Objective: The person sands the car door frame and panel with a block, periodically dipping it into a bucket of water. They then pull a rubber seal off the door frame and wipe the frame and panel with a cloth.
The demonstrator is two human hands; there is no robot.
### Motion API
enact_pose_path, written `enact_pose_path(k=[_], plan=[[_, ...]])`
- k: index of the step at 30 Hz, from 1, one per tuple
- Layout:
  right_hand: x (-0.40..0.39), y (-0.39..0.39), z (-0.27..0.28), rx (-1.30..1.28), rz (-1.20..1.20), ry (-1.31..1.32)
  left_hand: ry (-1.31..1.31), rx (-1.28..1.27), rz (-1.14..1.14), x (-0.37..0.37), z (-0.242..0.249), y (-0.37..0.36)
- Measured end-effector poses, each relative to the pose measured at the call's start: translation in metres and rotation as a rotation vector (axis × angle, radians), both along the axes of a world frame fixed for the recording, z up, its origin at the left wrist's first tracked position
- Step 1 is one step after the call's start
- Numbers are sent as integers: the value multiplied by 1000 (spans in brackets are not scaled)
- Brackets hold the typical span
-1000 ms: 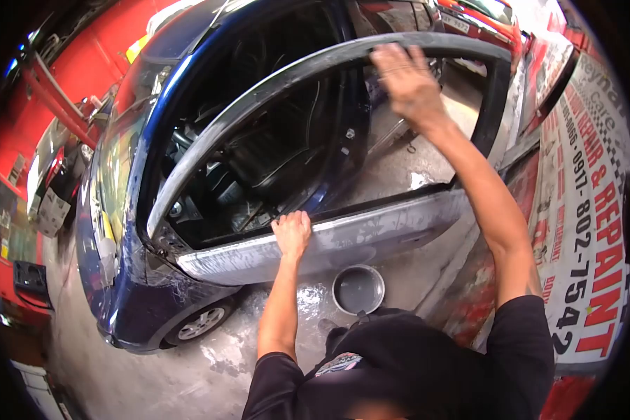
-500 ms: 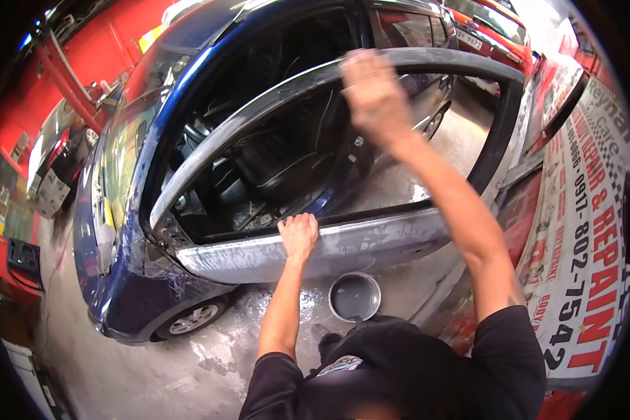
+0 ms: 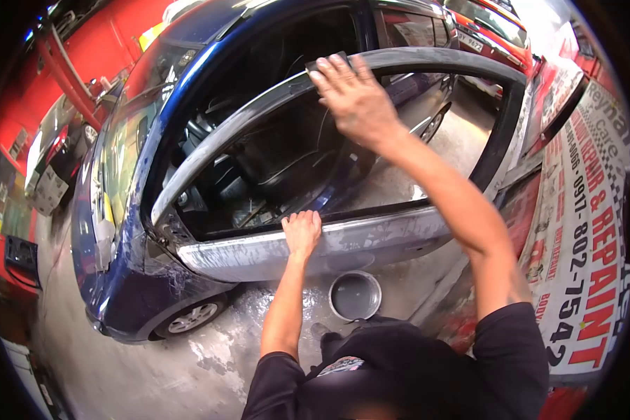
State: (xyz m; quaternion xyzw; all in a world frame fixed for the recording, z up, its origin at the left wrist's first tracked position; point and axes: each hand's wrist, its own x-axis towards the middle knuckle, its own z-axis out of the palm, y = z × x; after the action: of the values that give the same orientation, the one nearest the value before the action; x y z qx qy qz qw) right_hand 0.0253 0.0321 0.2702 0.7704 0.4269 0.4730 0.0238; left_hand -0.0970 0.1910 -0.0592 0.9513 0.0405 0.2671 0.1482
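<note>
The open car door (image 3: 371, 241) stands before me, its skin a patchy grey and its window opening without glass. My left hand (image 3: 302, 233) is hooked over the lower window sill, fingers curled across the edge. At the top of the window frame (image 3: 259, 105), my right hand (image 3: 357, 105) lies with its fingers stretched flat, pressing a dark piece of sandpaper (image 3: 317, 66) against the frame. Most of that piece is hidden beneath the fingers.
A round bucket (image 3: 355, 296) of greyish liquid sits on the wet floor (image 3: 210, 371) below the door. The blue car body (image 3: 140, 280) is beyond it. A printed banner (image 3: 574, 245) borders the right side; a red car (image 3: 490, 31) is behind.
My right hand has slid left along the top of the window frame, and the dark sandpaper now shows beside its fingers. My left hand stays on the sill.
</note>
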Motion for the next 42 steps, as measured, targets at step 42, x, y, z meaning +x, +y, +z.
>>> enact_pose_path(k=[42], plan=[[45, -132, -8, 236, -366, -135, 16, -3, -11, -7, 3, -1]])
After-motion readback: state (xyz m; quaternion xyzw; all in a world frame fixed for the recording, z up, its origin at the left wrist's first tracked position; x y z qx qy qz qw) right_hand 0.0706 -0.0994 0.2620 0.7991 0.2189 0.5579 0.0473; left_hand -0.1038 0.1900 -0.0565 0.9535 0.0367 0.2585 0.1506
